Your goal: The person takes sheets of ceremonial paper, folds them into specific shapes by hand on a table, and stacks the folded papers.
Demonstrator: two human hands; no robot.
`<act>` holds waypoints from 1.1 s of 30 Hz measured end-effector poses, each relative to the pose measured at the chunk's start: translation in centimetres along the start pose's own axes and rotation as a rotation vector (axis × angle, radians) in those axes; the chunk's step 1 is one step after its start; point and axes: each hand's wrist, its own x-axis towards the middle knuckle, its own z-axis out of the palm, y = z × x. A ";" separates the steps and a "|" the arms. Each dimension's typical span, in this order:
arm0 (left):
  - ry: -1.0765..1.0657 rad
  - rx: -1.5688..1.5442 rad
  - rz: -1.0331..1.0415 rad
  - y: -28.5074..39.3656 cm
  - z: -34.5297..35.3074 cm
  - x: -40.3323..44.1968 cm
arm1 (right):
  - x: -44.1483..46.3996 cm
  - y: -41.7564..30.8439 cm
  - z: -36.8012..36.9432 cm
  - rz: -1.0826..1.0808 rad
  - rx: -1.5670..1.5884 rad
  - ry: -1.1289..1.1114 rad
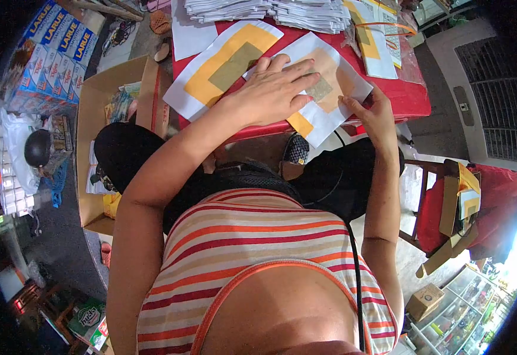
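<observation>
A white paper sheet (323, 125) with an orange-yellow patch and a greyish square lies at the near edge of the red-covered table. My left hand (276, 89) rests flat over its left part, fingers spread. At the sheet's right corner my right hand (375, 115) pinches the paper, thumb on top and the other fingers mostly hidden. To the left, partly beneath my left wrist, is a second white sheet (175, 102) bearing a yellow panel and a greenish-gold square. What lies under my left palm is hidden.
Stacks of folded white paper (311, 15) stand at the table's far side. More yellow-patched sheets (382, 66) lie far right. An open cardboard box (146, 77) is at my left, drink cartons (57, 65) beyond it. A red-draped chair (495, 207) stands right.
</observation>
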 end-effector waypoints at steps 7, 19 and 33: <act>0.054 0.066 -0.007 -1.0 1.0 0.1 | -1.2 -0.4 0.7 -0.113 0.016 0.088; 0.100 -0.127 -0.079 -2.3 0.6 0.4 | -1.8 1.1 0.8 -0.586 -0.413 0.047; 0.283 0.030 0.169 -2.1 1.2 0.6 | -1.8 0.6 0.5 -0.679 -0.469 -0.059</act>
